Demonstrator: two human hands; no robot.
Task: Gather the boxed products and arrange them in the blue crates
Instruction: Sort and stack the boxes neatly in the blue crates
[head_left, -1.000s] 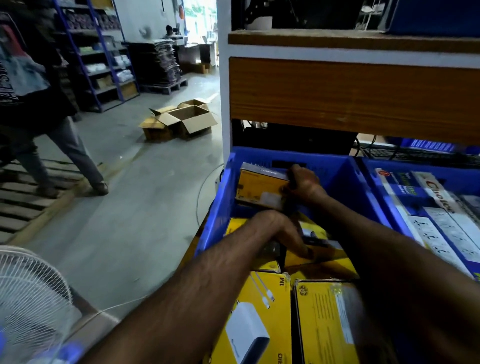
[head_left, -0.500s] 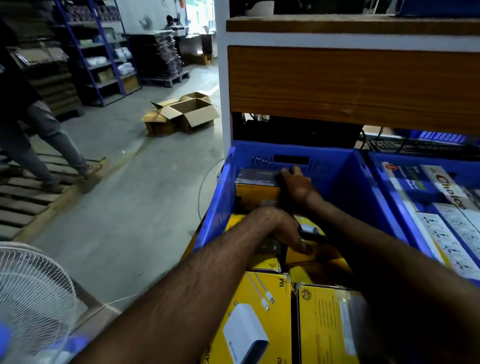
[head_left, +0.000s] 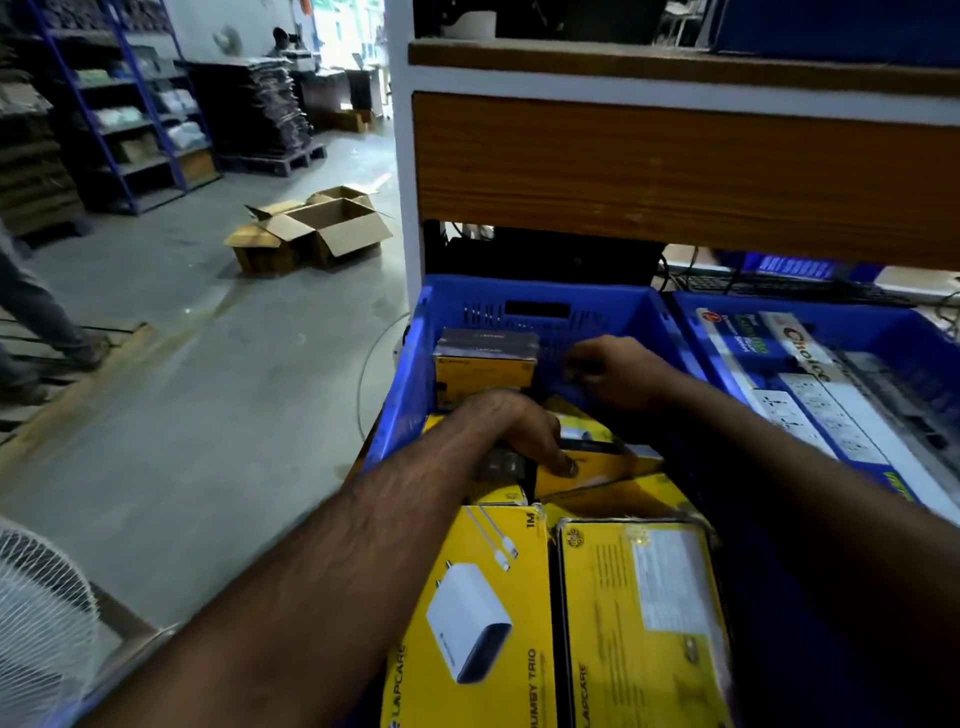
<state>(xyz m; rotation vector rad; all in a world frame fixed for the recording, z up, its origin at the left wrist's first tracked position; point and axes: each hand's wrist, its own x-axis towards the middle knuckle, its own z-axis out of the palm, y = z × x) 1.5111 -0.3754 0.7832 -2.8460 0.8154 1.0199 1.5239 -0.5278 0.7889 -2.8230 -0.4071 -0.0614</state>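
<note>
A blue crate (head_left: 545, 293) in front of me holds several yellow boxed chargers. One small yellow box (head_left: 485, 364) stands upright in its far left corner. My right hand (head_left: 618, 371) hovers just right of that box, fingers loosely curled and holding nothing. My left hand (head_left: 519, 431) reaches into the crate's middle and grips a tilted yellow box (head_left: 597, 460), thumb on its top. Two large yellow Lapcare boxes (head_left: 483, 613) (head_left: 639, 608) lie flat at the near end. A second blue crate (head_left: 883, 325) to the right holds long power-strip boxes (head_left: 810, 410).
A wooden shelf front (head_left: 675, 166) overhangs both crates. Open cardboard boxes (head_left: 317, 228) lie on the concrete floor to the left. A white fan (head_left: 36, 623) stands at lower left. A person's legs (head_left: 36, 312) step on a pallet at the far left.
My right hand has let go of the small upright box at the crate's far end and drawn away to the right. The person on the left has walked further out of view.
</note>
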